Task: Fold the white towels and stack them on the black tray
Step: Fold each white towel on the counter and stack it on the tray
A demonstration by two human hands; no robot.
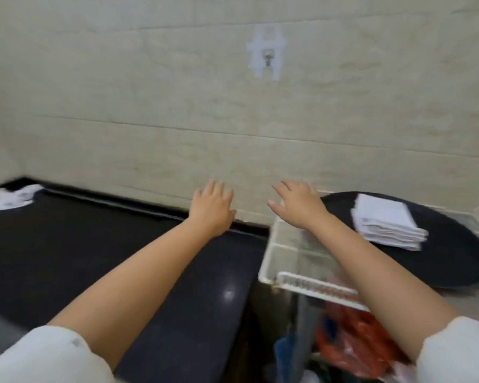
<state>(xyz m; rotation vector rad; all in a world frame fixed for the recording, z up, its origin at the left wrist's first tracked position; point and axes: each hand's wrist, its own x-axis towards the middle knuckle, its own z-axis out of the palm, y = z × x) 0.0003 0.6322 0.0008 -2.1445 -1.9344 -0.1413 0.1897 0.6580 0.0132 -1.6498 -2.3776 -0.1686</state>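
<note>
A stack of folded white towels (387, 222) lies on the round black tray (454, 261) at the right. A crumpled white towel (10, 199) sits at the far left corner of the black counter (94, 258). My left hand (212, 208) hovers open above the counter's back edge, fingers straight, holding nothing. My right hand (297, 207) is spread open above the clear box just left of the tray, also holding nothing. The view is motion-blurred.
The tray rests on a clear plastic box with a white rim (282, 266). Below it are red bags (351, 335) and blue items. A tiled wall (177, 92) with a small hook (268, 55) rises right behind the counter.
</note>
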